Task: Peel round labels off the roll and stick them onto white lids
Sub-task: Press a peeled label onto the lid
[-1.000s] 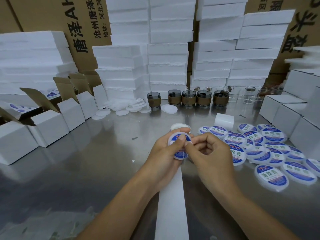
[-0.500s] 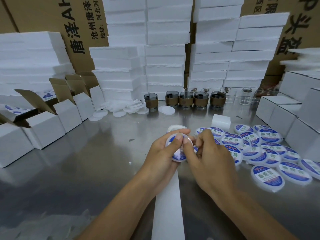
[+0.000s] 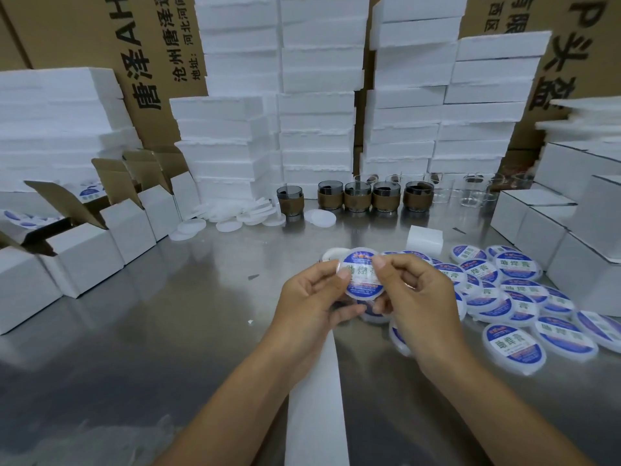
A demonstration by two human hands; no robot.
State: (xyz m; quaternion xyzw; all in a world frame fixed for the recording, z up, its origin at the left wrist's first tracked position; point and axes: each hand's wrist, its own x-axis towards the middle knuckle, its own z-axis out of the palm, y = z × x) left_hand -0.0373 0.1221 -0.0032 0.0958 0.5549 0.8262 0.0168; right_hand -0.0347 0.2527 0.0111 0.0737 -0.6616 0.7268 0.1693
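A white lid (image 3: 361, 279) with a round blue-and-white label on its face is held up above the steel table. My left hand (image 3: 311, 302) pinches its left edge with the thumb on the label. My right hand (image 3: 418, 301) pinches its right side, thumb on the label's upper part. A white backing strip (image 3: 316, 401) of the label roll runs from under my left hand toward me. A pile of labelled lids (image 3: 504, 297) lies to the right. Plain white lids (image 3: 235, 216) are heaped at the back left, and one (image 3: 331, 255) sits just behind my hands.
Open white cartons (image 3: 80, 253) line the left side and closed white boxes (image 3: 571, 250) the right. Brown-banded glass cups (image 3: 356, 196) and clear glasses (image 3: 480, 193) stand at the back before stacks of white foam blocks (image 3: 316, 105). A small white block (image 3: 424, 239) lies mid-table.
Both hands have turned the lid so that its labelled face is now toward me, with the thumbs spread to its two sides.
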